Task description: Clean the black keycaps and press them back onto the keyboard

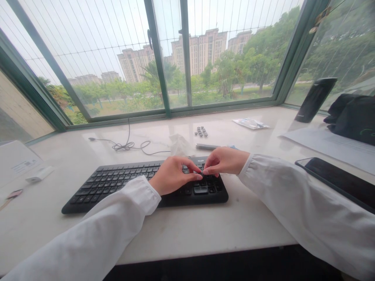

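A black keyboard (pixel 117 183) lies on the white surface in front of me. Over its number pad at the right end, my left hand (pixel 175 173) pinches with thumb and forefinger. Facing it, my right hand (pixel 224 160) is also closed in a pinch, its tips almost touching the left ones. Between the fingertips shows a small dark piece that looks like a keycap (pixel 202 174); the fingers hide most of it. Beyond the keyboard sits a group of several loose grey keycaps (pixel 201 131). A slim grey tool (pixel 208 146) lies just behind my right hand.
A crumpled tissue (pixel 179 145) and a coiled cable (pixel 125 146) are behind the keyboard. A phone (pixel 336 179), paper sheets (pixel 331 146), a tilted black cylinder (pixel 315 99) and a dark bag (pixel 354 117) occupy the right. A flat packet (pixel 250 123) lies near the window; a white box (pixel 17 164) is left.
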Demonstrator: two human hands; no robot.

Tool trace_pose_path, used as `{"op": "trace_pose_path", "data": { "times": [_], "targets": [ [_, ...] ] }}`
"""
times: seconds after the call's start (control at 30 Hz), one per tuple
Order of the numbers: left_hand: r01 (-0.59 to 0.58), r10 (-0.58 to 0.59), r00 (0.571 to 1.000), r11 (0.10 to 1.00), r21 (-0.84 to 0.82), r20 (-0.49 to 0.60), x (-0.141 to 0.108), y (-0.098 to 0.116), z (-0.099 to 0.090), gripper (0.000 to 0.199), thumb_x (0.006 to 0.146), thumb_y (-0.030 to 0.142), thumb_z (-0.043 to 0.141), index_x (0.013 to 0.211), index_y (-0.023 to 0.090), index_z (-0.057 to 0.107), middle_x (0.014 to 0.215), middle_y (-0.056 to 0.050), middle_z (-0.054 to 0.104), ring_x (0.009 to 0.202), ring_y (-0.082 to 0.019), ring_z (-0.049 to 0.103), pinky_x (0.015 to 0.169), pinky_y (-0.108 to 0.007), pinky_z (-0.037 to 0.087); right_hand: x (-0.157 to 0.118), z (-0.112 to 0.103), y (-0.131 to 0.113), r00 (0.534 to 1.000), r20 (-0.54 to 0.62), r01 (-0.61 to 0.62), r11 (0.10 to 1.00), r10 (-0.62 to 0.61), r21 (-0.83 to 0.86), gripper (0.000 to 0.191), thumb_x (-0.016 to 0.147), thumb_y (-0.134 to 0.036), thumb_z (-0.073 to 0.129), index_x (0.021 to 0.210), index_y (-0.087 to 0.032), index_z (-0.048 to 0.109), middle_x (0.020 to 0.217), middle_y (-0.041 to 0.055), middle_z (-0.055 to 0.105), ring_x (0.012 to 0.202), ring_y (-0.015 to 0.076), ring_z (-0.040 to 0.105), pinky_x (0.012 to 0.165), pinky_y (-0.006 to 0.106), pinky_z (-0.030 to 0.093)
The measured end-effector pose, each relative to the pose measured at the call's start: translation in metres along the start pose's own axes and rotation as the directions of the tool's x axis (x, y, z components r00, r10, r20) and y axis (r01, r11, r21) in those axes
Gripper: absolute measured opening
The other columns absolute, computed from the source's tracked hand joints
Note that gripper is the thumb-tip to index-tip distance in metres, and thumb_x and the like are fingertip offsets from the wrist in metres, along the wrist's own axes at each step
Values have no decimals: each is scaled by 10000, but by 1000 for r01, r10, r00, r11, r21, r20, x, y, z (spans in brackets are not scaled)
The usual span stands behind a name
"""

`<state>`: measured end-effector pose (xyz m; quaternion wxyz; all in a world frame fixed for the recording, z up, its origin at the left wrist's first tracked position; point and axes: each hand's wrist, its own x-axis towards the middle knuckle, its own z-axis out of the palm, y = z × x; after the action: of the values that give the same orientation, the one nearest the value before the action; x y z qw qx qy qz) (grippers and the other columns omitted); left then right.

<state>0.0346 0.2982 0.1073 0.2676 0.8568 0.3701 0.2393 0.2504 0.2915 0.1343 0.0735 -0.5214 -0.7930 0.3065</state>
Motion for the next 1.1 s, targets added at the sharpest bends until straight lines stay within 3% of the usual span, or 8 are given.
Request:
{"op": "trace_pose_path", "data": {
  "times": [0.2, 0.67, 1.1],
  "targets": [
    [17, -17, 1000, 1000, -25, 4, 0, 2, -1, 240, 717, 440, 724, 853, 248, 771, 709, 22, 679, 533, -79, 396, 501, -230, 300, 0, 0, -1, 1000, 22, -13, 1000, 12, 27, 398, 710, -535, 642, 847, -181, 764, 662, 17, 701, 613, 137, 552, 539, 232, 376],
    [27, -29, 998, 999, 40, 50, 0, 4, -5, 305, 738, 507, 678, 812, 225, 767, 583, 27, 616, 490, -78, 403, 477, -221, 302, -1, 4, -7, 997, -23, -69, 997, 68, -19, 374, 736, -514, 625, 826, -183, 775, 675, 17, 715, 615, 133, 547, 544, 231, 372],
    [34, -38, 997, 998, 53, 67, 0, 5, -7, 303, 779, 502, 643, 769, 227, 770, 612, 13, 646, 520, -85, 437, 500, -227, 311, -2, 6, -9, 998, -45, -55, 997, 53, -48, 308, 763, -455, 615, 816, -183, 750, 675, 11, 720, 631, 136, 585, 560, 225, 384]
  ]
}}
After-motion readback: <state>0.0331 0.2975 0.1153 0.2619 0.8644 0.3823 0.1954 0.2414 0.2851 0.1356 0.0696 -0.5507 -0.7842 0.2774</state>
